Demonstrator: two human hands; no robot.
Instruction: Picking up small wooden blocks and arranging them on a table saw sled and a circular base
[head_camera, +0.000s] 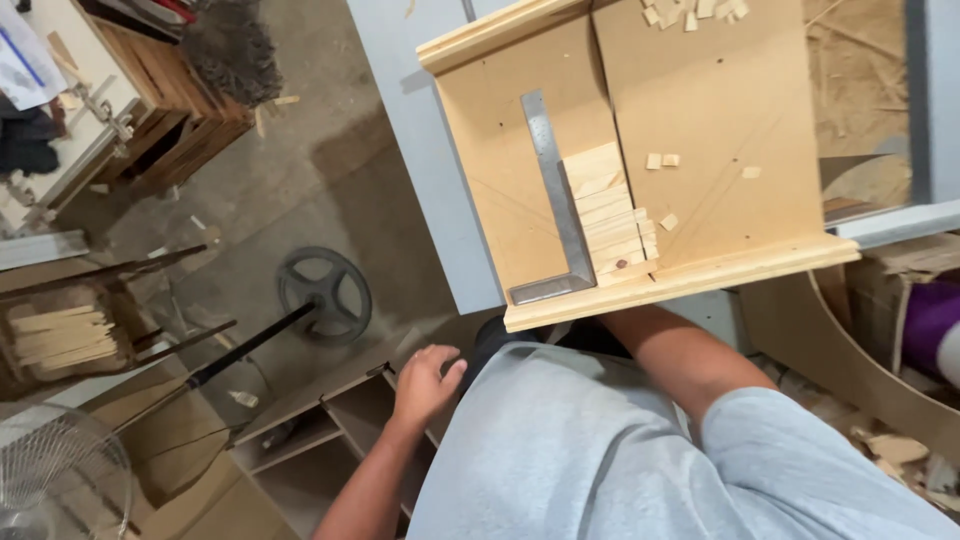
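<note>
My left hand (425, 382) hangs low beside my grey shirt, fingers loosely curled, resting on the edge of a brown shelf unit (330, 420) and holding nothing that I can see. My right forearm reaches forward under the front rail of a wooden sled (700, 272); the right hand itself is hidden below that rail. On the sled lies a steel square (560, 225) with a stack of thin wooden strips (610, 215) pressed against its blade. Small offcut blocks (662, 160) lie scattered on the sled board.
The sled sits on a grey saw table (430, 170). A black handwheel (323, 293) is on the machine's side below. A crate of wooden sticks (60, 335) stands left, a fan (50, 480) bottom left, wooden crates (170, 100) upper left, curved board and purple roll (935, 325) right.
</note>
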